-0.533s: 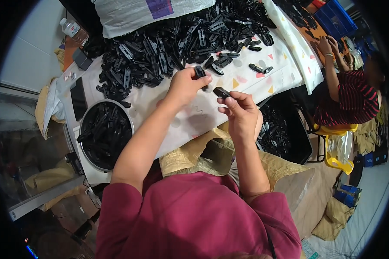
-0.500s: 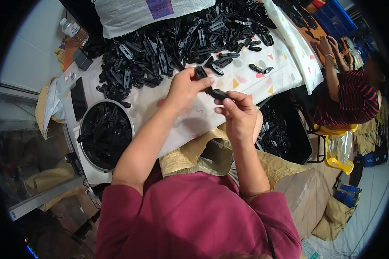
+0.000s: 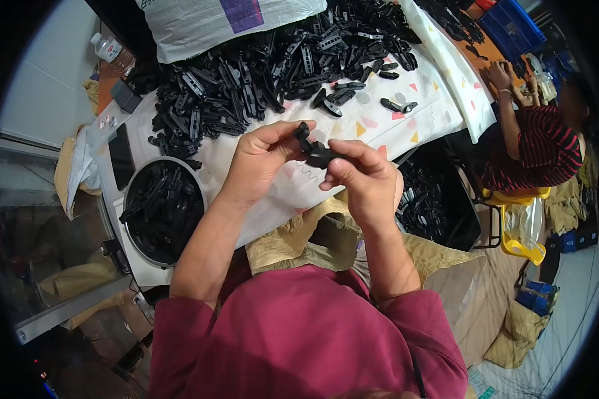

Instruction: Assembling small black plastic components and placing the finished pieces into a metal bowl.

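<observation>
My left hand (image 3: pixel 263 156) pinches one end of a black plastic part (image 3: pixel 303 135) between thumb and fingertips. In my right hand (image 3: pixel 365 174) is another black plastic piece (image 3: pixel 321 158), gripped by thumb and forefinger. The two pieces meet at an angle above the patterned tablecloth (image 3: pixel 439 116). Whether they are joined or only touching, I cannot tell. Just beyond my hands spreads a large heap of similar black plastic parts (image 3: pixel 246 93), with a few loose ones (image 3: pixel 399 106) lying to its right.
A white sack (image 3: pixel 199 26) lies on the heap. To my left stands a round container (image 3: pixel 202 183) full of black parts, with a dark flat device (image 3: pixel 121 156) and bottle (image 3: pixel 113 53) beyond. At right are a black crate (image 3: pixel 464 229) of parts and a person in stripes (image 3: pixel 536 146).
My left hand has shifted left and slightly towards me, its fingers turned to pinch the part's end. My right hand stays nearly in place, tilting its piece.
</observation>
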Demonstrator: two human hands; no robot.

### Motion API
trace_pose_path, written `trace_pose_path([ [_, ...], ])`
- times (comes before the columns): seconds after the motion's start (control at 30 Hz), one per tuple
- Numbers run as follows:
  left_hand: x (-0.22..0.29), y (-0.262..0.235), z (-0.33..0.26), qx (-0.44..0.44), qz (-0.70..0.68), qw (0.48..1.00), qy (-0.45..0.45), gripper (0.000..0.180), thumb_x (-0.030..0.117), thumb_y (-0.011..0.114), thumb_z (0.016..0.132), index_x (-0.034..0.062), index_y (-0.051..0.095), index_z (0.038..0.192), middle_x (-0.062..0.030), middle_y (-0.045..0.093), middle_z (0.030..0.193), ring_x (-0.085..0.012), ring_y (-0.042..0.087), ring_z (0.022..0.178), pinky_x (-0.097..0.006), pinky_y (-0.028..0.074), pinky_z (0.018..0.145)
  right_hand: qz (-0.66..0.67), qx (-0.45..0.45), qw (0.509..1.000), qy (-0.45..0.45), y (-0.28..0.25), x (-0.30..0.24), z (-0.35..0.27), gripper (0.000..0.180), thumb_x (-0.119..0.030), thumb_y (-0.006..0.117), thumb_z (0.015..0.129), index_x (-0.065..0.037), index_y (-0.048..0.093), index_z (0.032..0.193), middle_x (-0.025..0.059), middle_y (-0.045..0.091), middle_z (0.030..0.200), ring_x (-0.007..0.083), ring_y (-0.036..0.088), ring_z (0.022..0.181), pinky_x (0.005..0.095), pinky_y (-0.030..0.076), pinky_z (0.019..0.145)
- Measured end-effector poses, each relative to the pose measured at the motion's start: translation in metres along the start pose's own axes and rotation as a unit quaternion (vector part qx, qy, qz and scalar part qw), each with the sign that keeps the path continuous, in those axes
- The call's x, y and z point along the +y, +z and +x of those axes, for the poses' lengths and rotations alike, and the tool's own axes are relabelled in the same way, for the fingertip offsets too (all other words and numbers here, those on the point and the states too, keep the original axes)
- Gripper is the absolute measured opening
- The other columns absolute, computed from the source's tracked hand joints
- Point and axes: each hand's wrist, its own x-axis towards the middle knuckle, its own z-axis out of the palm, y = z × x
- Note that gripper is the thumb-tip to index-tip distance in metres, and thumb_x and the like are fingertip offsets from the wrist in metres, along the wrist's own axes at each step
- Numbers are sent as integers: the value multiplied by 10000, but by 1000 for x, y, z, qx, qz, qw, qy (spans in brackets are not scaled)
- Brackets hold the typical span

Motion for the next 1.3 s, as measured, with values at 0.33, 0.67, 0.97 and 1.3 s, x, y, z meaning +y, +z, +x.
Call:
trace_pose_path([
  [0.33, 4, 21, -16, 27, -5, 998, 54, 418, 276, 508, 902, -46, 468, 1167, -197, 563, 1119, -213, 559, 1033, -308, 480, 839, -282, 50, 913, -290, 1, 27, -9, 250, 96, 634, 739, 29, 598, 977, 121, 549, 953, 150, 588, 769, 235, 504, 621],
  [0.67, -2, 21, -26, -31, 146, 972, 179, 487, 83, 711, 725, -43, 491, 1142, -184, 566, 1130, -223, 557, 1037, -313, 422, 925, -311, 23, 905, -289, 3, 18, -17, 238, 54, 614, 781, 68, 555, 1011, 140, 526, 998, 204, 589, 874, 285, 523, 732],
  [0.97, -19, -5, -14, -12, -69, 992, 108, 401, 21, 627, 791, -24, 469, 1157, -138, 595, 1048, -159, 588, 909, -264, 484, 791, -445, -9, 858, -255, 6, 17, -8, 350, -127, 693, 757, 5, 551, 1048, 130, 567, 923, 231, 587, 820, 294, 496, 652],
  [1.3, -61, -49, 99, 250, 472, 838, 113, 174, 157, 626, 780, 67, 600, 926, -52, 573, 852, -205, 583, 724, -314, 473, 617, -738, 43, 658, -144, -67, 76, 115, 260, -205, 641, 718, -55, 629, 929, 125, 588, 880, 310, 553, 811, 378, 466, 720],
])
